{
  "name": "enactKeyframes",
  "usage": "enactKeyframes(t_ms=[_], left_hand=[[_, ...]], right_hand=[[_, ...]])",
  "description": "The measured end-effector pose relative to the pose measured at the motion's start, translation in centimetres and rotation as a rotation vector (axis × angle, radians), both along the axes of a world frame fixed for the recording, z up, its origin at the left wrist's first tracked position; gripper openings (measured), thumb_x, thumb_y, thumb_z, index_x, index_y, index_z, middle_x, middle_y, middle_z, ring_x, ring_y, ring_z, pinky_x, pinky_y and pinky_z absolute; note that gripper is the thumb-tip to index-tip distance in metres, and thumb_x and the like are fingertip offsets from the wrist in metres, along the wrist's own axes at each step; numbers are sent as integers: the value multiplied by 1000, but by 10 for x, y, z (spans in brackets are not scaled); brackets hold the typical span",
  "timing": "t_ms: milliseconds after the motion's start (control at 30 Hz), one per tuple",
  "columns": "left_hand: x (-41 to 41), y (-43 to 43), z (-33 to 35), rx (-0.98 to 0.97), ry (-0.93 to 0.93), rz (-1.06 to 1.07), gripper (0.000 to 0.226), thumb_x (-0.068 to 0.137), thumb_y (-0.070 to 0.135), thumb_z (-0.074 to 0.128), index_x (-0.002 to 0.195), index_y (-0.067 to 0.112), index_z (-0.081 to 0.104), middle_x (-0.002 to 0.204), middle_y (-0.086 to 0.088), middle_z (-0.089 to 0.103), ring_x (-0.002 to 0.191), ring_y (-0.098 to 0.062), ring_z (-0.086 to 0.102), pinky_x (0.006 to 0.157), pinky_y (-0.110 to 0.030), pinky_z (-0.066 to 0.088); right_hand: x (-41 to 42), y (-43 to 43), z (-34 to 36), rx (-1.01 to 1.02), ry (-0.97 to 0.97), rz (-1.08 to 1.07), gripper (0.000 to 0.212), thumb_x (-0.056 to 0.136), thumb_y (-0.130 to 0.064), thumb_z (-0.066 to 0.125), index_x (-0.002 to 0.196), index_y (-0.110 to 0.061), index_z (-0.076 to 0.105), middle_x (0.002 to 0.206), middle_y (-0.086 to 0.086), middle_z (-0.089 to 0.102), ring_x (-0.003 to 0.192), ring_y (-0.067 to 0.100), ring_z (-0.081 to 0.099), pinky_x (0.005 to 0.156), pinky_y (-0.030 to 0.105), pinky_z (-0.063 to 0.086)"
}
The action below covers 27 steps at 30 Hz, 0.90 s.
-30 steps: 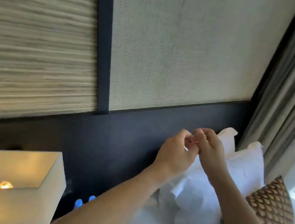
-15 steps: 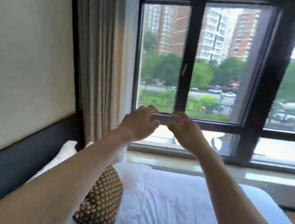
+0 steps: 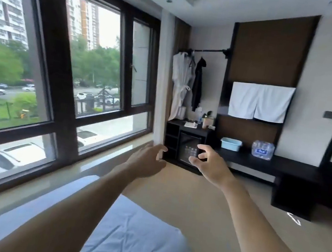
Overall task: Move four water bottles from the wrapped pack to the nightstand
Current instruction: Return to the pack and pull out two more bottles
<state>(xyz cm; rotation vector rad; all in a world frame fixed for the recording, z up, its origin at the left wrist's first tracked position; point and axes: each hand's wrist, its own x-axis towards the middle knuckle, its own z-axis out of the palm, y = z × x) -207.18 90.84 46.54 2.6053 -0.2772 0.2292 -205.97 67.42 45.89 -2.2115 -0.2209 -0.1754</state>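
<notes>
A wide window point(image 3: 65, 73) fills the left of your view, the bed point(image 3: 130, 236) lies below your forearms, and a long dark bench point(image 3: 295, 171) runs along the far wall under two white towels point(image 3: 260, 101). On that bench the wrapped pack point(image 3: 262, 150) stands near the right end against the wall, with a blue tub point(image 3: 230, 144) well to its left, toward the bench's left end beside the minibar point(image 3: 189, 150). Your left hand point(image 3: 147, 161) and right hand point(image 3: 208, 164) are raised apart in mid-air, fingers spread and loosely curled, holding nothing and far from the pack.
</notes>
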Motion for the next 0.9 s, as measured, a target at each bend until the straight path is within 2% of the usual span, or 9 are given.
enactKeyframes(t_ms=[100,167,267,333,367,500,567,700,900], left_hand=[[73,-115,-1,28,10,-146,52,89,39,57,141,31,53,135,-9,61,121,-28,60,97,-37,48],[121,-186,4,11,22,-216,52,91,37,57,141,29,53,135,-9,61,119,-28,61,98,-39,50],[187,-281,9,-55,21,-292,48,93,34,60,140,28,55,133,-7,62,119,-28,61,100,-44,52],[230,-335,8,-84,35,-334,46,94,34,61,139,29,55,132,-6,63,120,-27,61,102,-44,51],[252,-360,5,-87,44,-355,46,93,34,61,138,29,55,131,-6,64,120,-26,61,103,-42,50],[343,-448,-10,-111,95,-412,45,92,33,61,137,30,56,126,-3,64,115,-23,61,101,-39,49],[396,-486,-20,-122,113,-434,44,91,33,61,135,31,57,122,0,64,111,-22,62,101,-38,49],[520,-553,-35,-126,135,-486,42,90,35,58,132,33,57,117,3,69,107,-22,65,101,-41,51],[724,-632,-15,-140,131,-493,32,90,31,56,122,31,63,107,1,72,100,-25,66,93,-39,54]], right_hand=[[37,-123,6,-6,-17,-170,64,92,-44,67,149,-25,47,134,7,63,111,18,57,90,29,39],[62,-196,13,-7,-9,-263,62,93,-41,67,149,-24,47,134,9,61,111,19,56,91,28,39],[101,-289,26,-12,-35,-366,57,94,-37,67,146,-21,49,126,7,63,111,19,57,88,26,41],[130,-341,33,-10,-48,-423,54,95,-37,67,144,-21,51,115,1,63,104,16,56,79,23,41],[146,-365,33,-9,-45,-448,55,95,-38,66,145,-22,50,117,1,62,103,16,55,78,24,40],[221,-444,18,1,-32,-545,56,95,-40,65,146,-20,50,133,11,61,113,22,60,89,28,40],[268,-477,7,9,-27,-593,56,95,-39,65,145,-19,51,132,10,63,116,24,62,89,28,41],[378,-541,-8,-10,-3,-631,54,95,-40,63,143,-18,52,122,6,66,106,19,60,87,27,40],[557,-629,16,-4,31,-680,56,94,-40,62,144,-18,50,118,2,63,102,15,56,85,27,38]])
